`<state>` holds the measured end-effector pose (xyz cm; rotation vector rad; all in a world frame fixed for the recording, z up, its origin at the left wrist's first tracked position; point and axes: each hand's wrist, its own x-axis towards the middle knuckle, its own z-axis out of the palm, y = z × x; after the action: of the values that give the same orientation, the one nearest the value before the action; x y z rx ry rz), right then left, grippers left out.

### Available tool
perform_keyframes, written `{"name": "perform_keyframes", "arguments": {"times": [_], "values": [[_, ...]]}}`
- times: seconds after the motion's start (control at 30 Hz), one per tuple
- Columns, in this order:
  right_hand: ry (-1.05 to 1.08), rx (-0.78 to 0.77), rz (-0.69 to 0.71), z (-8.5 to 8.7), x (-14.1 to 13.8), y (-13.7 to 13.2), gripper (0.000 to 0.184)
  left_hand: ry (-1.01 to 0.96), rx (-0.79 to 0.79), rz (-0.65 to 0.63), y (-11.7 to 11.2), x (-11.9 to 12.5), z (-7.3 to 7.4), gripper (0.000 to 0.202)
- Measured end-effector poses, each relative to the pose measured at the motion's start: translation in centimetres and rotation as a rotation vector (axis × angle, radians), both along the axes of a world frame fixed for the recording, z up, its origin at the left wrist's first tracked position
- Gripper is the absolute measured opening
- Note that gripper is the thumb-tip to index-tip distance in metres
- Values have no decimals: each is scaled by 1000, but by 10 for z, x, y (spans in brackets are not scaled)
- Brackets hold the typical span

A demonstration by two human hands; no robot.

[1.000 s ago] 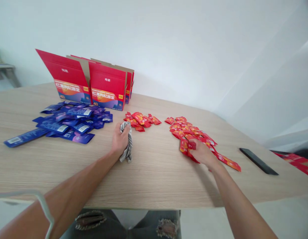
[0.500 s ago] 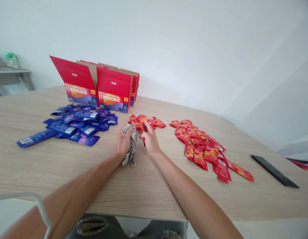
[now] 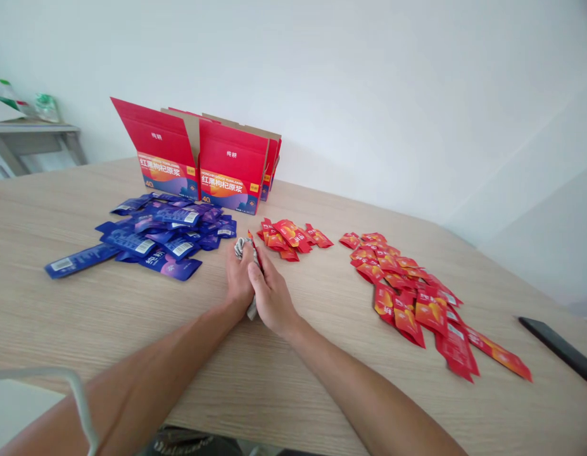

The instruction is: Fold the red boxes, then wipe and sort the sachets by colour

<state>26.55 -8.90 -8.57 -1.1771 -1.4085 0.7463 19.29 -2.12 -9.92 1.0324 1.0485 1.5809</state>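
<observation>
My left hand [image 3: 238, 277] is closed around a crumpled grey striped cloth [image 3: 242, 246]. Against it presses my right hand [image 3: 273, 296], with a red sachet pinched between the two; only its orange-red tip [image 3: 250, 235] and a thin edge show. Just beyond my hands lies a small heap of red sachets [image 3: 290, 234]. A larger spread of red sachets [image 3: 402, 272] is to the right, and a pile of blue sachets [image 3: 160, 231] with barcodes is to the left.
Open red cartons [image 3: 230, 180] with raised flaps stand behind the blue pile, near the wall. A flat black object [image 3: 561, 348] lies at the right edge of the wooden table [image 3: 331, 373]. A pale curved bar [image 3: 75, 386] crosses the lower left. A side table [image 3: 31, 128] holds a bottle.
My right hand has come left with the red sachet and now meets the cloth in my left hand. The view has shifted slightly left, so the table things appear further right.
</observation>
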Motion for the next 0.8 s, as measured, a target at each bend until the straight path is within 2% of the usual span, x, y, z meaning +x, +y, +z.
{"name": "perform_keyframes", "arguments": {"times": [0.1,0.23,0.33,0.47,0.6,0.7,0.8], "values": [[20,-19,-65,5,3,-1,50,4,-26,32,0,-1,9,18],[229,-68,-239,7,14,18,39,-76,67,-111,-7,10,12,22],[362,-88,-292,1,21,32,40,-124,112,-188,-15,20,9,24],[441,-97,-210,-7,28,36,45,-138,160,-220,-24,26,7,25],[447,-78,-111,-7,28,31,63,-150,193,-215,-26,25,9,24],[307,-54,-48,-4,21,21,71,-172,148,-162,-23,21,9,24],[133,-34,34,-4,9,4,71,-181,63,-140,-15,12,11,22]]}}
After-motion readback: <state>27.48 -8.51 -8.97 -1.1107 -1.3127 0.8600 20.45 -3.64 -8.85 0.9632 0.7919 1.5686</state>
